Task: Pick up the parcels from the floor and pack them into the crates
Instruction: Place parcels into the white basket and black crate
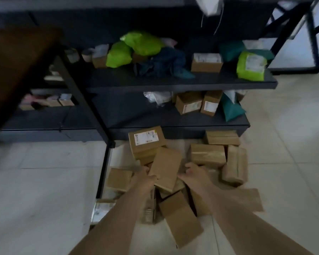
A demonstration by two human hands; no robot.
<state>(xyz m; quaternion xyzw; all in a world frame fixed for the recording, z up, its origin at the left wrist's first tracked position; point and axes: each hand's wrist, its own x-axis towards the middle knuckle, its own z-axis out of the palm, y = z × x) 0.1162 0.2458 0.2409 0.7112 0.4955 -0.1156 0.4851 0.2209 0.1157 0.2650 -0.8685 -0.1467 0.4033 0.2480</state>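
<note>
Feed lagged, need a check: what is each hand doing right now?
Left hand: grips the left edge of the tilted brown parcel on the floor pile.
Right hand: at the same parcel's right side, fingers curled; grip cannot be told.

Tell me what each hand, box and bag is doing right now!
left hand: gripping the tilted box's left edge
right hand: fingers curled at its right edge
tilted box: held between both hands, above the pile
labelled box: label up, on the floor pile
floor pile: jumbled on the floor
green bags: lying on the shelf
</note>
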